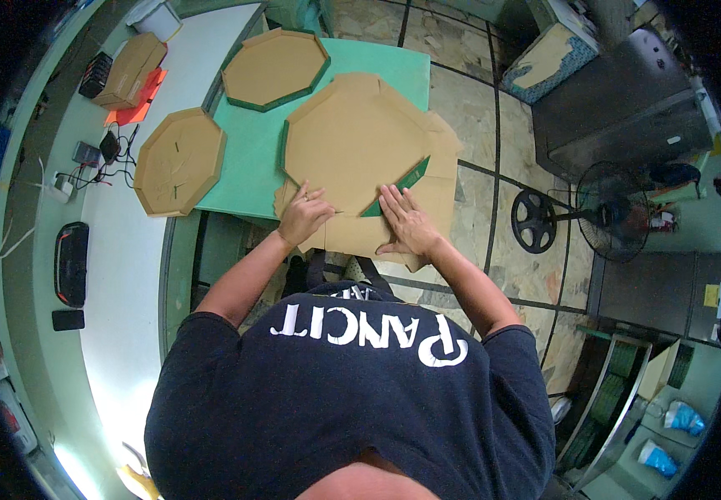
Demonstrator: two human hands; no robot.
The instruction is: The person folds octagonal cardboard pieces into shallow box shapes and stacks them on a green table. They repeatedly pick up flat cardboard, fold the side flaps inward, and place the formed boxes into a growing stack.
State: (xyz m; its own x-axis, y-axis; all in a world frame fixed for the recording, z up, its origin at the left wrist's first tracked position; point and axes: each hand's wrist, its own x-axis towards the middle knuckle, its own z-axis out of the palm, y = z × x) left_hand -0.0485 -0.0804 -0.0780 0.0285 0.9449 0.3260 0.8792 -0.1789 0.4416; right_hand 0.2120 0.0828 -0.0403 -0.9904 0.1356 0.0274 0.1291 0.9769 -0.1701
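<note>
Head view shows your unfolded cardboard box blank (360,142) lying flat on the green table (252,158), its near flaps hanging over the table's front edge toward you; its longer spread runs from your body away across the table. Your left hand (302,215) is curled, fingertips pinching at a near flap's fold. Your right hand (406,223) lies flat and spread, pressing a flap just beside a green-edged strip. Two folded octagonal trays (273,67) (179,161) rest farther left. Tiled floor (494,108) and a standing fan (606,212) are to your right.
</note>
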